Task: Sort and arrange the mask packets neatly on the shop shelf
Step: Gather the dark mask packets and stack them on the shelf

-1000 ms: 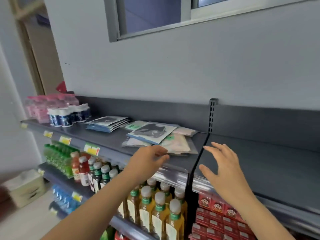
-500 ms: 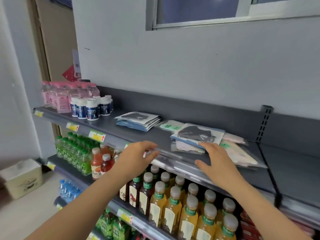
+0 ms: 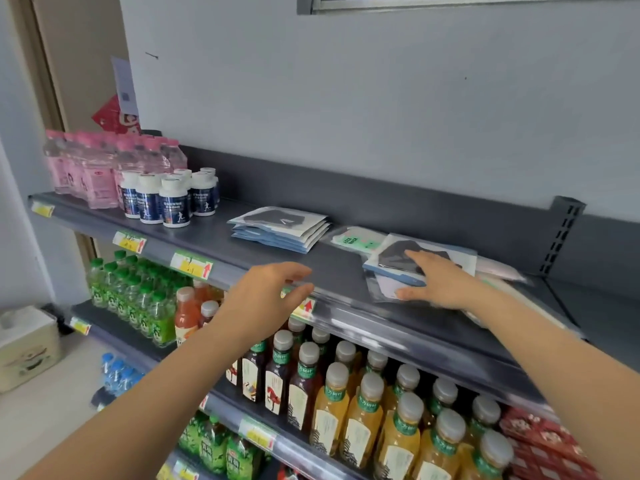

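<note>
- Resting flat on the loose packets (image 3: 391,259), the right hand (image 3: 440,282) keeps its fingers straight.
- Left hand (image 3: 266,299) hovers at the shelf (image 3: 339,271) edge, loosely curled, empty.
- Neat stack (image 3: 280,230) and pill bottles (image 3: 166,202) lie leftward.

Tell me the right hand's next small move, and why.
Probably pinch the black-mask packet under the right hand and carry it left onto the neat stack of matching packets: it lies askew on top of a loose pile, and the hand rests on it with flat fingers.
</note>
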`<state>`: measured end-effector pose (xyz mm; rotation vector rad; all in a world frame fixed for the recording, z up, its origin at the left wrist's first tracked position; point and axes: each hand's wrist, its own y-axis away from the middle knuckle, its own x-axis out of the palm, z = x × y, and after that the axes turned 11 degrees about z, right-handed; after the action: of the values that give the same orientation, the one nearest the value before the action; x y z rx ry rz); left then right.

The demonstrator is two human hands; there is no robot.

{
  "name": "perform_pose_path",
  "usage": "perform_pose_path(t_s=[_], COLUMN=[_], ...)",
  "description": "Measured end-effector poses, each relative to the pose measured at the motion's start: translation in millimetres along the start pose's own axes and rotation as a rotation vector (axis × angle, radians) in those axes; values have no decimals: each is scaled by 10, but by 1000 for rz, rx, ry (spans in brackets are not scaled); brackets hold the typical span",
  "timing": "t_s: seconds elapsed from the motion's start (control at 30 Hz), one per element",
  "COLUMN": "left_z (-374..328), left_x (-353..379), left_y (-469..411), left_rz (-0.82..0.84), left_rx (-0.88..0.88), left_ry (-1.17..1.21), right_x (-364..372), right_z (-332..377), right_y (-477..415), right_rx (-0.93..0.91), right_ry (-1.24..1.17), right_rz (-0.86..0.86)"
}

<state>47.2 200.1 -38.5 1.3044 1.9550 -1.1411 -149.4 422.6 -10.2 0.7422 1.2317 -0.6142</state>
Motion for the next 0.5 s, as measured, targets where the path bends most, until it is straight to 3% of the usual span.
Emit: perform_pose_path(t_s=[0.1, 0.33, 0.5], left_z=[-41, -121, -193], left_x=[69, 295, 527], left_y=[-229, -776, -1235], left_rz=[28, 110, 292], left_rx=[22, 42, -33], left_ry=[9, 2, 44], right_x=[-9, -22, -189], right_z=[-61, -82, -237], right_y=[-154, -324, -301], right_rx=[55, 99, 46], right_ry=[-3, 343, 305], right_rz=[69, -112, -6])
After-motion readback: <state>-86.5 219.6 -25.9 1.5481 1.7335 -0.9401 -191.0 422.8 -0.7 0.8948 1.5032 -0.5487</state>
